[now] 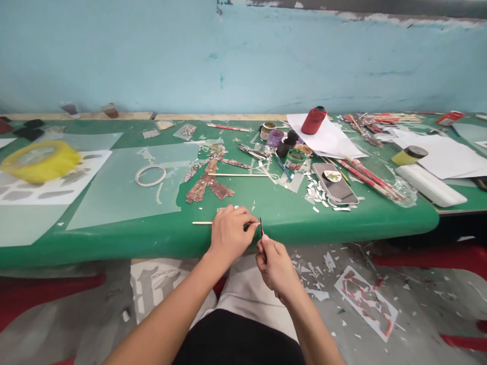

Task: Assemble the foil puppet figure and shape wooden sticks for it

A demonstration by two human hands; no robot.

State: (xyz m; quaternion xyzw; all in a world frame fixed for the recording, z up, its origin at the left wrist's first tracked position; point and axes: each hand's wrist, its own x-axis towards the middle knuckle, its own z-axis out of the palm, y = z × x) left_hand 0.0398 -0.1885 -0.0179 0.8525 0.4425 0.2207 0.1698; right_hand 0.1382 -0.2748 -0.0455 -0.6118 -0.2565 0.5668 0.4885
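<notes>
My left hand (229,232) presses a thin wooden stick (202,222) down on the front edge of the green table (342,220). The stick runs left from under my fingers. My right hand (274,263) holds a small dark blade or cutter (261,226) upright, its tip at the stick's right end beside my left fingers. Farther back on the table lies a flat brown paper figure (207,183) with a second thin stick (238,175) across it.
A yellow tape roll (40,160) sits far left and a clear tape ring (150,175) near the middle. Small paint jars (283,143), pliers, a phone (335,188), red sticks, white paper, a red spool (314,120) crowd the right. Paper scraps litter the floor.
</notes>
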